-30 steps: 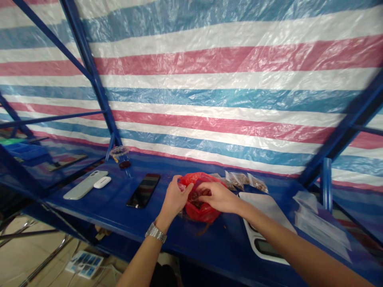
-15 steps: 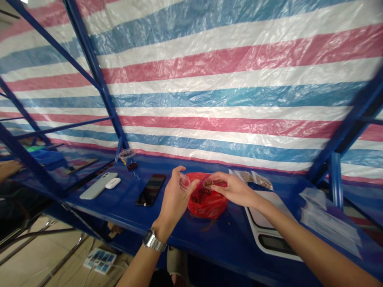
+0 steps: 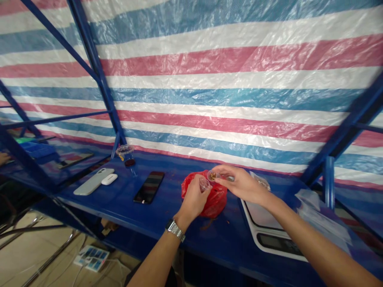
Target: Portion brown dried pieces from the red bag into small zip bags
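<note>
A red plastic bag with dark dried bits inside lies on the blue shelf. My left hand, with a metal watch on its wrist, is closed round a small clear cup in front of the bag. My right hand pinches a second small clear cup with brownish bits in it, held just above and right of the first cup, over the bag.
A white digital scale sits right of the bag, clear packets beyond it. Left on the shelf lie a black phone, a white phone, a white case and a clear cup. Blue frame posts and a striped tarp stand behind.
Both hands came up out of the red bag, each with a small clear cup. The left hand then dropped and moved right, bringing its cup beside the right hand's cup.
</note>
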`<state>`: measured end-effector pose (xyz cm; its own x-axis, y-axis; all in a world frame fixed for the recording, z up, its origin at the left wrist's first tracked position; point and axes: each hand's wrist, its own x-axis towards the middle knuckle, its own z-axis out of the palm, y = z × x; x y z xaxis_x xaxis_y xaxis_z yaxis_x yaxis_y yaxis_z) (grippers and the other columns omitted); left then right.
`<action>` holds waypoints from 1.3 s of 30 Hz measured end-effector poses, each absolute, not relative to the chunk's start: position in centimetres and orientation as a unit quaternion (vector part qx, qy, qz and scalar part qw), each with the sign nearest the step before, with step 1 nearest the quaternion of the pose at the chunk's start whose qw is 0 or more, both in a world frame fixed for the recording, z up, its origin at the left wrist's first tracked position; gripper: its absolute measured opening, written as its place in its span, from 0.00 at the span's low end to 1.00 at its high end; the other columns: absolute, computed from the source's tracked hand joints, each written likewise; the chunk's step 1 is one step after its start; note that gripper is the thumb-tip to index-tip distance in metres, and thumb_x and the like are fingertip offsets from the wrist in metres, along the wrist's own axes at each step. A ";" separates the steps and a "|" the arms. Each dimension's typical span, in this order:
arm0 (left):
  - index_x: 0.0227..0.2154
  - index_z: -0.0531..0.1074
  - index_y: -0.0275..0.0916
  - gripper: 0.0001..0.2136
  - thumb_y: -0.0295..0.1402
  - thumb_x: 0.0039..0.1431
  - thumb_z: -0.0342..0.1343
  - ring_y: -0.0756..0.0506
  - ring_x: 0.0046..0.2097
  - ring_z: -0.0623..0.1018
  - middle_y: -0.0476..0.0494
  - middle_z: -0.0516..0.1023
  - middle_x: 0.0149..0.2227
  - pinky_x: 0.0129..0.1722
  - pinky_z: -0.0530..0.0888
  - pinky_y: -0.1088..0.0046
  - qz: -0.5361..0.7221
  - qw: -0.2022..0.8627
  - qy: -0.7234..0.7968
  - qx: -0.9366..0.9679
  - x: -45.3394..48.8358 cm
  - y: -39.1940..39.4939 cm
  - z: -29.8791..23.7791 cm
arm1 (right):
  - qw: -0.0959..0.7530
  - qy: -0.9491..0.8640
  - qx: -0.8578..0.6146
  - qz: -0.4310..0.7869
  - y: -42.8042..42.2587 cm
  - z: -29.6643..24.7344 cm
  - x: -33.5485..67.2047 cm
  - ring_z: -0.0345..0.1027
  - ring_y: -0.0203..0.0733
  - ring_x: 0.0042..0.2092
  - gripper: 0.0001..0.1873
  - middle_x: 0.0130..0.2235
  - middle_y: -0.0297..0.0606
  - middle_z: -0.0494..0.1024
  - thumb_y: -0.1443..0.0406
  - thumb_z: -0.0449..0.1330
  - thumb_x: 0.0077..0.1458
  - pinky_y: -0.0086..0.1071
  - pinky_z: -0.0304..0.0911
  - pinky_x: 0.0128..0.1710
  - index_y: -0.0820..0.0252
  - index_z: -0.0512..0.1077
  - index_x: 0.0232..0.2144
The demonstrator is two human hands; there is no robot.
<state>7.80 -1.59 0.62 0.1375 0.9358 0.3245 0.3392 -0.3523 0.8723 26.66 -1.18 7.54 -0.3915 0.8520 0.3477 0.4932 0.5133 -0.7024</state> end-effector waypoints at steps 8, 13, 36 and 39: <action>0.48 0.72 0.39 0.12 0.28 0.61 0.59 0.38 0.50 0.79 0.38 0.81 0.46 0.51 0.73 0.61 0.471 0.277 0.496 0.675 7.9 -1.4 0.3 | 0.227 -0.901 -0.362 0.077 -1.6 8.7 23.8 0.73 0.44 0.54 0.25 0.55 0.39 0.77 0.76 0.55 0.60 0.39 0.68 0.58 0.50 0.76 0.54; 0.51 0.70 0.39 0.14 0.26 0.63 0.55 0.37 0.54 0.77 0.35 0.79 0.50 0.56 0.69 0.56 0.470 0.244 0.505 0.682 8.4 -1.9 0.7 | 0.238 -0.899 -0.357 0.082 -1.7 8.7 23.8 0.73 0.43 0.55 0.25 0.56 0.37 0.76 0.76 0.53 0.61 0.38 0.67 0.59 0.49 0.76 0.53; 0.55 0.63 0.35 0.16 0.27 0.66 0.50 0.33 0.58 0.74 0.30 0.75 0.53 0.58 0.66 0.52 0.399 0.138 0.609 0.671 17.7 -4.1 3.1 | 0.329 -0.834 -0.410 0.167 -2.5 9.1 30.1 0.75 0.45 0.53 0.27 0.53 0.39 0.81 0.77 0.54 0.53 0.39 0.68 0.54 0.54 0.74 0.53; 0.56 0.63 0.35 0.17 0.27 0.66 0.49 0.33 0.59 0.74 0.29 0.75 0.54 0.59 0.66 0.51 0.415 0.139 0.599 0.670 18.0 -4.3 2.8 | 0.357 -0.831 -0.407 0.128 -3.2 8.5 30.2 0.72 0.46 0.58 0.28 0.57 0.41 0.78 0.78 0.54 0.54 0.42 0.65 0.60 0.54 0.72 0.55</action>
